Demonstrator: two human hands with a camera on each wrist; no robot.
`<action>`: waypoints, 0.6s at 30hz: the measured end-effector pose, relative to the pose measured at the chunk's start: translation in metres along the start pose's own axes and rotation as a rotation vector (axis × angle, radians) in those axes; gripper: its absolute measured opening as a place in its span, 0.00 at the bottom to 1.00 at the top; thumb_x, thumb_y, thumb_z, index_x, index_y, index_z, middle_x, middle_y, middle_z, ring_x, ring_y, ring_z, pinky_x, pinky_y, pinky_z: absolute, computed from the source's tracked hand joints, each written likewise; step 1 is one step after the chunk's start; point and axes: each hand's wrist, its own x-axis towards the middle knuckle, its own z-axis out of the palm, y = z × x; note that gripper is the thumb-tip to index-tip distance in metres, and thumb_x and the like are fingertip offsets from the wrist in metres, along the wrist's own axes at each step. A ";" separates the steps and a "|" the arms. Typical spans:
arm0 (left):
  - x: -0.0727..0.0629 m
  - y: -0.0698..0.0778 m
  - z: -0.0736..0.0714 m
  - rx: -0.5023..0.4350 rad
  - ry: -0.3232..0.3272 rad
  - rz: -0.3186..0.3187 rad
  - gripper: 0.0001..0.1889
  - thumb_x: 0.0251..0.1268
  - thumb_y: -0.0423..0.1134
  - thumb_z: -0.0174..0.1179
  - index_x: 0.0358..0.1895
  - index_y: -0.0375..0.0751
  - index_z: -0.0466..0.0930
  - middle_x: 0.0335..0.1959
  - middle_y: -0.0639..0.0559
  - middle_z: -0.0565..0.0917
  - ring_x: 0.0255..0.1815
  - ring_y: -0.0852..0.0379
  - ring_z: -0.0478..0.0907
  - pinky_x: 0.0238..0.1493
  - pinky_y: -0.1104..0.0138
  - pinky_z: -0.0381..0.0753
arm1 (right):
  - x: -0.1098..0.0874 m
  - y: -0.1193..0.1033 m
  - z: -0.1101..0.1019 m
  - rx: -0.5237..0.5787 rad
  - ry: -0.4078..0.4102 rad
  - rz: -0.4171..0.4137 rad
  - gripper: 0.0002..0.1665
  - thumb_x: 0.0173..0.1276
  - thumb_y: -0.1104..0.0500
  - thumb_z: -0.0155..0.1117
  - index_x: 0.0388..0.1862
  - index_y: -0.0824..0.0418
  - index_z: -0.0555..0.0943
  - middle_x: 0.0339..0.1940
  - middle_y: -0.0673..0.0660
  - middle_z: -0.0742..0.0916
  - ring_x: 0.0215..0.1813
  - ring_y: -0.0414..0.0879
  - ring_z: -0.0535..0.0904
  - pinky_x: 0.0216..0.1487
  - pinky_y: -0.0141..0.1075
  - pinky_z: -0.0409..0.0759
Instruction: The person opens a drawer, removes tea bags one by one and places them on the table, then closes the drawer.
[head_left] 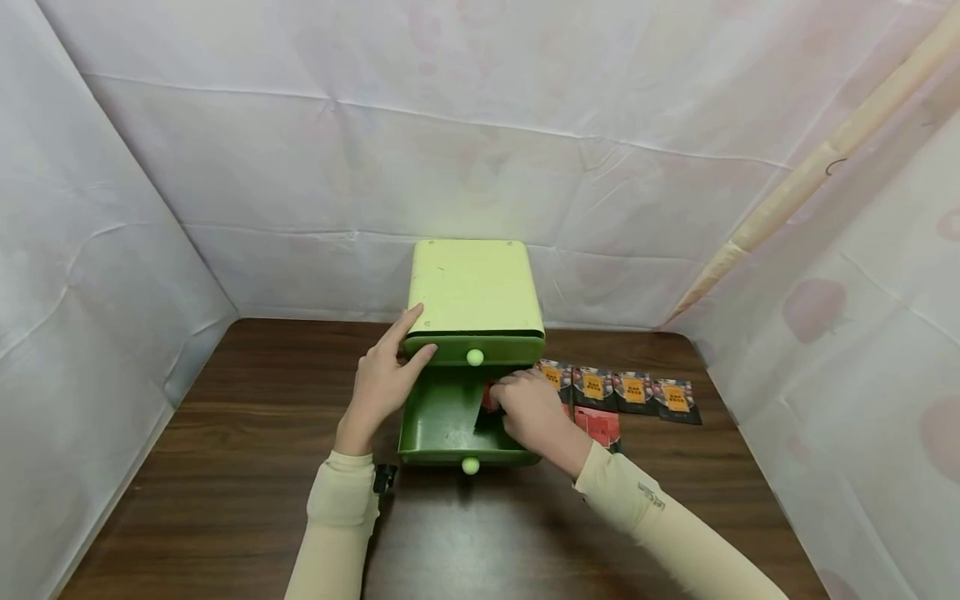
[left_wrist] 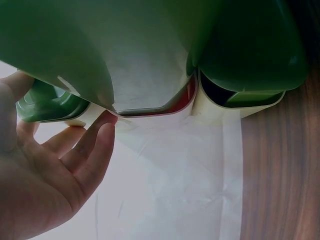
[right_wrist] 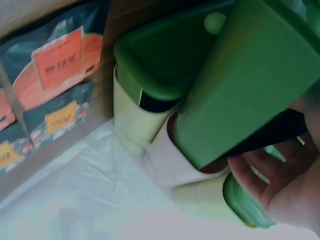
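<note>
A small drawer cabinet (head_left: 476,287) with a pale green top and dark green fronts stands at the table's middle. Its middle drawer (head_left: 442,421) is pulled out. My left hand (head_left: 381,379) rests against the cabinet's left front corner, thumb by the top drawer (head_left: 510,348); in the left wrist view its fingertips (left_wrist: 111,119) touch the pulled-out drawer's side near the casing. Reaching over the right side of that drawer, my right hand (head_left: 534,412) pinches a dark packet with red on it (head_left: 486,408). Part of this packet is hidden by the fingers.
Right of the cabinet lies a row of dark packets with orange labels (head_left: 633,388), and red packets (head_left: 597,423) lie in front of them. A small black object (head_left: 385,477) shows beside the left wrist. White patterned sheeting (head_left: 300,167) walls the wooden table (head_left: 247,467).
</note>
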 end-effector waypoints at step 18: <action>-0.001 0.001 0.000 -0.004 0.014 0.009 0.32 0.70 0.60 0.53 0.75 0.71 0.54 0.75 0.55 0.57 0.04 0.58 0.50 0.09 0.64 0.57 | -0.038 0.015 -0.030 -0.043 0.153 -0.150 0.32 0.54 0.77 0.60 0.55 0.54 0.85 0.50 0.55 0.86 0.55 0.54 0.81 0.50 0.46 0.79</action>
